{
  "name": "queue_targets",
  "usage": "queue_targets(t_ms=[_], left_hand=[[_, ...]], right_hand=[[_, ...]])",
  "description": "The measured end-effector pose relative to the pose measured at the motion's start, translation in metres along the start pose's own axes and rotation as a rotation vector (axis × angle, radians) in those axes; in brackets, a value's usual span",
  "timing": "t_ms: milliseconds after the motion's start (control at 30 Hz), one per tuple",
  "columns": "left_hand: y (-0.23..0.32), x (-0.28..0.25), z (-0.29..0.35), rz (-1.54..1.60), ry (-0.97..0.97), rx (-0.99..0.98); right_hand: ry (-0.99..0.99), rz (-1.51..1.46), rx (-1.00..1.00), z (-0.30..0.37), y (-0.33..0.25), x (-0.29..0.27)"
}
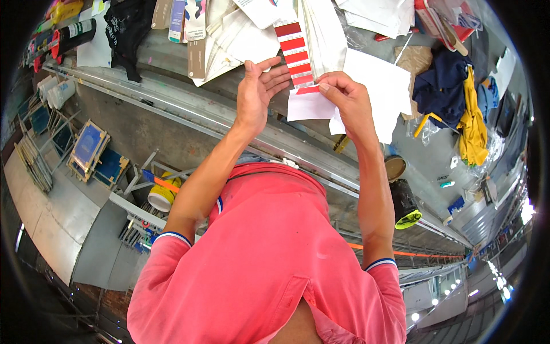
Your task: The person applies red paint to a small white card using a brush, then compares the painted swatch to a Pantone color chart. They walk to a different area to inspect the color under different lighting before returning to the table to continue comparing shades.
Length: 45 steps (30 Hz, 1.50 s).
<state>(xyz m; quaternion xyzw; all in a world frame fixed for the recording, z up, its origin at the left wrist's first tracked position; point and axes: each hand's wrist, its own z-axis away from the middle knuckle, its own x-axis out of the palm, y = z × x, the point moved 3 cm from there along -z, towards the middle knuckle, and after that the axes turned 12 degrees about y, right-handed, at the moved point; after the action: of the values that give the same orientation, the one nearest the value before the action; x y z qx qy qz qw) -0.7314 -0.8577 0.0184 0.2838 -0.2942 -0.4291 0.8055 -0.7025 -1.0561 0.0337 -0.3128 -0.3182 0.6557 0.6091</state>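
Observation:
Between my hands hangs a colour swatch strip (296, 55) with red blocks that run from dark to lighter down its length. My right hand (350, 103) pinches a white paper slip (309, 107) with a small red patch on its upper edge. That patch lies against the strip's lower end. To the left, my left hand (254, 94) is open, palm turned inward, its fingertips close to the strip's edge. Fanned white sheets (234, 46) lie beyond my left hand. A large white sheet (378, 86) rests on the table right of my right hand.
Dark blue cloth (438, 80) and yellow cloth (473, 129) lie at the right. Black cloth (130, 28) is at the far left. A metal rail (189, 125) runs along the table's near side. Framed screens (90, 146) lean lower left, near a yellow bucket (163, 195).

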Motion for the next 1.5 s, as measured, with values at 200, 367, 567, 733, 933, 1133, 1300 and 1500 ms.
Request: queue_targets(t_ms=[200,367,567,733,933,1133,1300,1500], left_hand=[[-0.002,0.003,0.001,0.027,-0.016,-0.030],[0.000,0.002,0.001,0.016,-0.033,-0.044],[0.005,0.004,0.005,0.010,-0.070,-0.060],[0.007,0.006,0.004,0.011,-0.071,-0.085],[0.004,0.006,-0.001,-0.007,-0.073,-0.115],[0.006,0.009,-0.003,-0.013,-0.093,-0.139],[0.004,0.009,-0.010,0.003,-0.116,-0.142],[0.008,0.018,-0.015,0.031,-0.094,-0.186]], right_hand=[[0.043,-0.025,-0.003,0.006,0.005,-0.007],[0.031,-0.036,0.028,0.014,0.009,-0.008],[0.034,-0.047,0.029,0.021,0.008,-0.007],[0.019,-0.055,0.054,0.023,0.003,-0.008],[0.040,-0.051,0.012,0.020,0.002,-0.009],[0.048,-0.054,0.003,0.017,0.000,-0.006],[0.043,-0.003,0.045,0.011,-0.007,-0.003],[0.000,0.147,0.009,-0.014,-0.026,0.004]])
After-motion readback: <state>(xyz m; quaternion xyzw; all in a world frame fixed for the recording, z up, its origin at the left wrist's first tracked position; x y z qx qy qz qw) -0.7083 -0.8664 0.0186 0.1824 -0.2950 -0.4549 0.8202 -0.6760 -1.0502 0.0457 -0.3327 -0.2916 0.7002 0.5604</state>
